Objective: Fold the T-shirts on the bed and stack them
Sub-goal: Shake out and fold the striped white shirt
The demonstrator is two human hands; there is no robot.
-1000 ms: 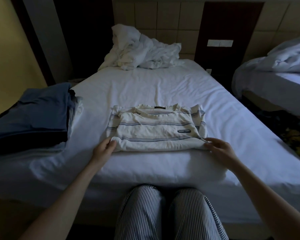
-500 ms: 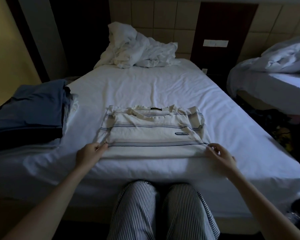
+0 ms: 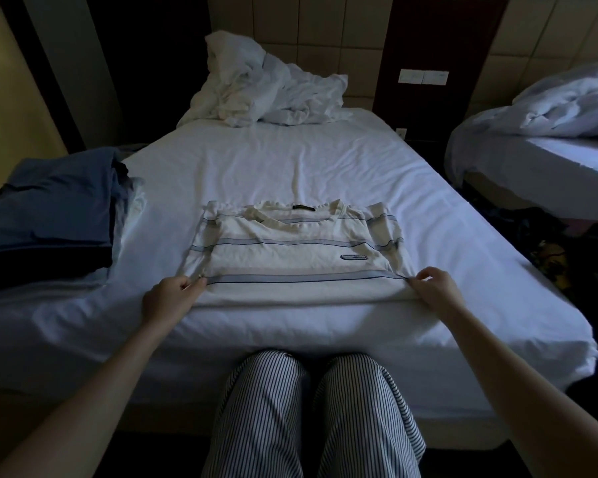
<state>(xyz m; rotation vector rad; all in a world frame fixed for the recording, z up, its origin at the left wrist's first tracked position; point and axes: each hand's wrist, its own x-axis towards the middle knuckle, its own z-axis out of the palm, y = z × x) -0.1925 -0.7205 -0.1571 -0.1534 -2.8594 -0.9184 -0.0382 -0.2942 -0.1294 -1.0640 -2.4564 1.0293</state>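
Both hands were on the shirt: the left hand (image 3: pixel 168 298) was pinching the near left corner of the striped T-shirt (image 3: pixel 290 257) and the right hand (image 3: pixel 435 288) was pinching the near right corner, each with fingers curled in tight right by the bottom blue stripe. The shirt was lying flat near the foot edge of the bed (image 3: pixel 290 167), sleeves tucked in, collar pointing away toward the headboard, little logo patch on the right side. Off to the left on the same bed there was a pile of blue clothes (image 3: pixel 49 208), well apart from the shirt, looking folded with something darker underneath. A heap of crumpled white bedding (image 3: pixel 263 94) sat up at the head end. A second bed (image 3: pixel 549 160) with more rumpled covers was over on the right, and the person's striped trousers (image 3: pixel 308 408) were pressed up against the mattress edge. Pretty dim room overall.
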